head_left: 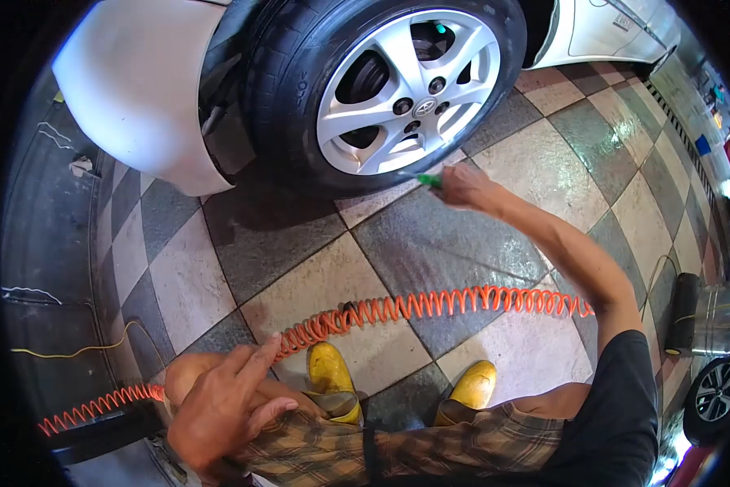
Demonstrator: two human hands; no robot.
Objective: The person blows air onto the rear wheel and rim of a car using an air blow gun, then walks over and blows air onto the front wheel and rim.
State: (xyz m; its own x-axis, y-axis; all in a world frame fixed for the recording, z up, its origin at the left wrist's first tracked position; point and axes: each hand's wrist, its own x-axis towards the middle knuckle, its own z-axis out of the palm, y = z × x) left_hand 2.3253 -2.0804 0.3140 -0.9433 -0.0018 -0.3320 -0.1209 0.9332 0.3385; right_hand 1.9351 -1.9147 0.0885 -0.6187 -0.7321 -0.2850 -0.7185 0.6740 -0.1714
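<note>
The right hand [465,186] was closed around one green tool [431,180], near the lower edge of one car wheel [424,105]; the left hand [227,406], its thumb and fingers apart, was beside one orange coiled hose [430,304]; two yellow boots [330,369] stood below.

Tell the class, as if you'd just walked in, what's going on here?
Beside the white car, the person's right hand holds a green-handled tool near the lower edge of the wheel; whether it touches is unclear. The left hand is open near the orange coiled hose, which stretches in front of the yellow boots.
</note>
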